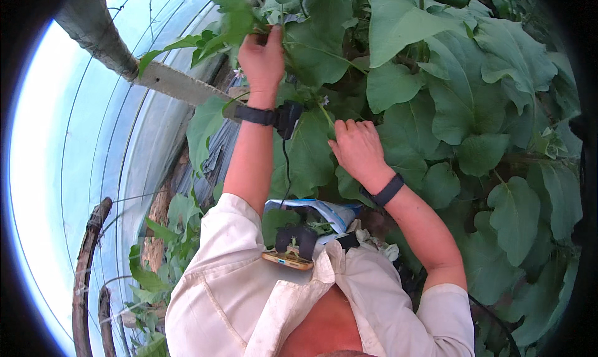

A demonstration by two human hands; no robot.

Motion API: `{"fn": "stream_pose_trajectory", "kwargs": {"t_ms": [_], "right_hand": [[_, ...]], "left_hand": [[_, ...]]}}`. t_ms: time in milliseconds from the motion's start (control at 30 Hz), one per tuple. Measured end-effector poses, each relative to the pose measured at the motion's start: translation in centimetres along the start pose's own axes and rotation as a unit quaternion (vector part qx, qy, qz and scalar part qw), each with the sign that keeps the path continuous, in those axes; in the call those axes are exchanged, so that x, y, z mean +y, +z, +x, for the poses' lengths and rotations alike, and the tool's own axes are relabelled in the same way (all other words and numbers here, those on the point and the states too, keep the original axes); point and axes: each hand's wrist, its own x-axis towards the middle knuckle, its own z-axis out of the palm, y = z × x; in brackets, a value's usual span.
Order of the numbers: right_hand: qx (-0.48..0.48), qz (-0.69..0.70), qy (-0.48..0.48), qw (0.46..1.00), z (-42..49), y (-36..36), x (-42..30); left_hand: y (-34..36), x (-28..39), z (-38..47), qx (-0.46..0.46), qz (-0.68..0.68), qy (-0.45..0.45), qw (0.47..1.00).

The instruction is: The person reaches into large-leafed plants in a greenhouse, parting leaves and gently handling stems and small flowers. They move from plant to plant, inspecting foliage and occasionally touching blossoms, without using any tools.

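My left hand [264,60] reaches up into the eggplant foliage, thumb and fingers closed around a leafy green shoot [236,23]. Blurred leaves partly cover its fingertips. Lower and to the right, my right hand [357,144] is curled with its back towards me, against a green stem [326,115]. Its fingertips are hidden, so I cannot tell whether they grip that stem. A pale purple flower [325,100] shows just above the stem. Broad eggplant leaves [308,153] spread beneath and between both hands.
Dense leaves [472,95] fill the right side. On the left, a concrete post [100,34] meets a crossbeam [180,83] before plastic sheeting [77,137] and wires. A phone [287,260] hangs at my chest; a blue-and-white bag [334,212] sits at my waist. A cable [287,165] trails from my left wrist.
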Motion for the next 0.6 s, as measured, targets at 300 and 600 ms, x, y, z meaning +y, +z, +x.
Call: {"fn": "stream_pose_trajectory", "kwargs": {"t_ms": [300,600], "right_hand": [[0.001,-0.032,0.045,0.998,-1.1,-1.0,-0.7],[-0.015,-0.029,0.101,0.994,-1.5,-1.9,-2.4]], "left_hand": [[-0.6,-1.6,5.3,-0.175,-0.019,-0.050,0.983],[4.6,2.0,5.5,-0.256,-0.245,-0.025,0.935]]}}
